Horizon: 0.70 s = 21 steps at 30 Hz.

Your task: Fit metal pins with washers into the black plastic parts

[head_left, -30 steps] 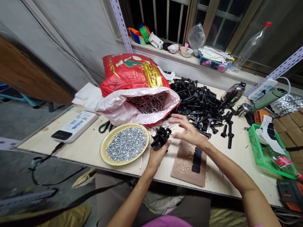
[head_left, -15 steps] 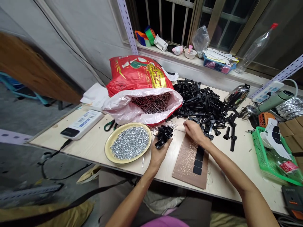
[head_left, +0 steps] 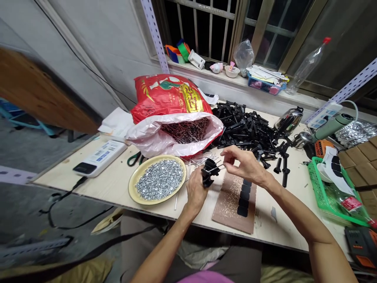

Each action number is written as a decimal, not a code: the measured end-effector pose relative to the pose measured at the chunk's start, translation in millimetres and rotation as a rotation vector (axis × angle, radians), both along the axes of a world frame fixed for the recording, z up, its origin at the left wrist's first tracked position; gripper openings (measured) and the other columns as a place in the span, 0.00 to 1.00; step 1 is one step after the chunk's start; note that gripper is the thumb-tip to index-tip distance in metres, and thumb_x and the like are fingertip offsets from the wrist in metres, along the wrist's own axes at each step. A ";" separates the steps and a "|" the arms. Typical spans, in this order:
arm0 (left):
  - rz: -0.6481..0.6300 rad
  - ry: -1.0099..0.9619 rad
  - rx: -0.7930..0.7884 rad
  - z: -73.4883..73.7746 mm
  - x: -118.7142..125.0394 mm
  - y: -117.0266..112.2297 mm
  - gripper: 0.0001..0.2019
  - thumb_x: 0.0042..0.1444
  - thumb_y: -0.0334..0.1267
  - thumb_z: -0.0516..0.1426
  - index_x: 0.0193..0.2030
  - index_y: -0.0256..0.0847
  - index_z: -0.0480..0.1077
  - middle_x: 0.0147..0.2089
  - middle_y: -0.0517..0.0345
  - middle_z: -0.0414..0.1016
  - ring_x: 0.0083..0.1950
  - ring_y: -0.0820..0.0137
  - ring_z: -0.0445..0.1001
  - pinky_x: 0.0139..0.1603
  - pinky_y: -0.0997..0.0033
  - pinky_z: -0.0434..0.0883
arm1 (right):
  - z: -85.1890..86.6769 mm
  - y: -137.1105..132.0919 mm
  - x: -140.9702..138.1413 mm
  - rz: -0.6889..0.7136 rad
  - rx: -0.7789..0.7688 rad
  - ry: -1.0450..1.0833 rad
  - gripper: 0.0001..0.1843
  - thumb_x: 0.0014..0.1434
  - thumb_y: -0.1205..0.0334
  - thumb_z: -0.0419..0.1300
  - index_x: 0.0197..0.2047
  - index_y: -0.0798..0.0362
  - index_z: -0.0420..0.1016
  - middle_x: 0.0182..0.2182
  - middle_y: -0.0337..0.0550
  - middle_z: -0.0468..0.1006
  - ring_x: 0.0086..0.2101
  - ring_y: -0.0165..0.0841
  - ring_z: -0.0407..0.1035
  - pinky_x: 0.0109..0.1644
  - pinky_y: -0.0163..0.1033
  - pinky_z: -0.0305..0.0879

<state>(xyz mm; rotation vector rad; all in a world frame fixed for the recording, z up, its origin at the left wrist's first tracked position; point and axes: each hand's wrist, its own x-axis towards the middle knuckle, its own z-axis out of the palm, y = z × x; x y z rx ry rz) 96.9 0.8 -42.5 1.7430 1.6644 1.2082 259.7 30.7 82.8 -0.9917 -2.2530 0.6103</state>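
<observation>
My left hand (head_left: 196,193) is closed around a cluster of black plastic parts (head_left: 208,173), with thin metal rods sticking out of it toward the right. My right hand (head_left: 243,165) pinches the end of a long thin screw (head_left: 220,165) beside that cluster. Left of my hands, a yellow bowl (head_left: 131,192) holds many small silver washers or nuts. Behind it lies a red bag (head_left: 165,98), its white mouth open on a heap of dark screws (head_left: 185,131). Loose silver screws (head_left: 203,158) lie in front of the bag.
A pile of black plastic parts (head_left: 244,125) spreads at the back. Below my right hand lies a brown board (head_left: 229,212) with black square pads. A white power bank (head_left: 100,157), green-handled scissors (head_left: 134,158) and a green basket (head_left: 316,188) stand around the table.
My right hand has come toward the black cluster, its fingers now at the rods there. My left hand has turned the cluster so the rods point right. The whole view has shifted slightly.
</observation>
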 end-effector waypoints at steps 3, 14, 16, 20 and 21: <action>0.008 -0.082 -0.052 1.7 0.4 -1.1 0.10 0.48 0.36 0.55 0.38 0.41 0.69 0.35 0.50 0.76 0.39 0.58 0.76 0.39 0.62 0.70 | 7.5 7.7 -3.9 0.097 -0.103 -0.059 0.15 0.55 0.66 0.57 0.47 0.52 0.67 0.27 0.32 0.72 0.26 0.24 0.66 0.34 0.32 0.66; 0.074 -0.443 -0.148 20.1 -5.1 -2.5 0.12 0.45 0.45 0.60 0.33 0.40 0.70 0.32 0.54 0.77 0.36 0.62 0.76 0.41 0.63 0.72 | -67.0 42.7 -10.7 -0.168 -0.198 -0.348 0.06 0.60 0.69 0.56 0.32 0.57 0.74 0.32 0.43 0.77 0.33 0.28 0.70 0.40 0.34 0.65; 0.077 -0.380 -0.128 15.5 -5.0 -1.0 0.10 0.46 0.44 0.59 0.32 0.40 0.70 0.31 0.54 0.77 0.35 0.63 0.75 0.40 0.63 0.72 | -86.8 37.7 -22.0 -0.175 -0.202 -0.570 0.08 0.59 0.72 0.55 0.31 0.58 0.74 0.33 0.45 0.77 0.33 0.30 0.70 0.39 0.34 0.64; 0.121 -0.305 -0.126 9.1 -5.6 2.6 0.10 0.46 0.43 0.58 0.33 0.41 0.70 0.34 0.52 0.78 0.37 0.61 0.75 0.41 0.63 0.71 | -104.5 33.6 -30.6 -0.208 -0.169 -0.660 0.10 0.59 0.75 0.52 0.35 0.56 0.74 0.38 0.48 0.77 0.38 0.33 0.70 0.42 0.36 0.64; 0.131 -0.303 -0.138 9.0 -6.1 3.7 0.10 0.46 0.44 0.58 0.34 0.41 0.70 0.34 0.52 0.78 0.38 0.61 0.76 0.41 0.63 0.71 | -103.0 34.2 -26.6 -0.227 -0.160 -0.664 0.11 0.59 0.76 0.51 0.36 0.56 0.74 0.37 0.48 0.77 0.38 0.33 0.70 0.43 0.36 0.64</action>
